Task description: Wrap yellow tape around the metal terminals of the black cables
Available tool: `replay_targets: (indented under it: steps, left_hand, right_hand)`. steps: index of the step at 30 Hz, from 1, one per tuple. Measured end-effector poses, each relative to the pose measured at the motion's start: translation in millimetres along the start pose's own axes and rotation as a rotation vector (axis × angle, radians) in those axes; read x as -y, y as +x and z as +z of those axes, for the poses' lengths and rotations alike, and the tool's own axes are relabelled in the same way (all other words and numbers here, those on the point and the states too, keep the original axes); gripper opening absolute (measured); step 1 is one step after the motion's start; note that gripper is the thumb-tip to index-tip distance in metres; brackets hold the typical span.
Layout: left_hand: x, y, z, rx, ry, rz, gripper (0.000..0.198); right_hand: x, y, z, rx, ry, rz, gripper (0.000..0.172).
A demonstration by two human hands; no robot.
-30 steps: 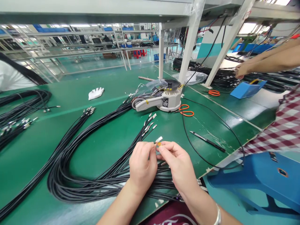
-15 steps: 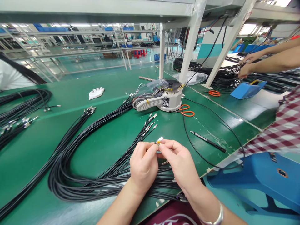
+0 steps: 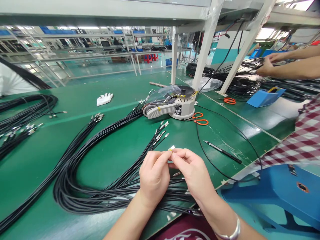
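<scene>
My left hand (image 3: pixel 155 173) and my right hand (image 3: pixel 191 170) meet fingertip to fingertip over the bench. Both pinch the end of a cable, where a small metal connector (image 3: pixel 172 147) with a bit of yellow at its base sticks up between the fingers. Most of that cable end is hidden by my fingers. Under my wrists runs a thick bundle of black cables (image 3: pixel 87 200), curving in a loop to the left and back. Loose connector ends (image 3: pixel 161 131) of the bundle lie just beyond my hands.
A round tape dispenser (image 3: pixel 183 108) stands behind my hands, with orange-handled scissors (image 3: pixel 200 119) beside it. A craft knife (image 3: pixel 222 151) lies to the right. Further off are a white glove (image 3: pixel 105 99), a blue holder (image 3: pixel 266 96), a blue stool (image 3: pixel 280 193) and a co-worker's hands (image 3: pixel 266 68) on cables.
My fingertips have closed further over the connector, so less of the yellow part shows. The co-worker's hands have shifted on their cables. The view has moved slightly.
</scene>
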State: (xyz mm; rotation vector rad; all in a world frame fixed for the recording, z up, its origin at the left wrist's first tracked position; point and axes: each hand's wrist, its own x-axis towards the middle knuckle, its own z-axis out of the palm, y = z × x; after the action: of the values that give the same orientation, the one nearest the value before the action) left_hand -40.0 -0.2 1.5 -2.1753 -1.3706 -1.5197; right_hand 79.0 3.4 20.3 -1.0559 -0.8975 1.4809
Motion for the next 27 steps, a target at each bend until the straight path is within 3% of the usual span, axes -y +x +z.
replay_targets:
  steps: [27]
  left_hand:
    - [-0.1, -1.0, -0.2, -0.008, -0.033, -0.065, 0.031]
  right_hand:
    - [5.1, 2.4, -0.9, 0.051, -0.047, -0.028, 0.015]
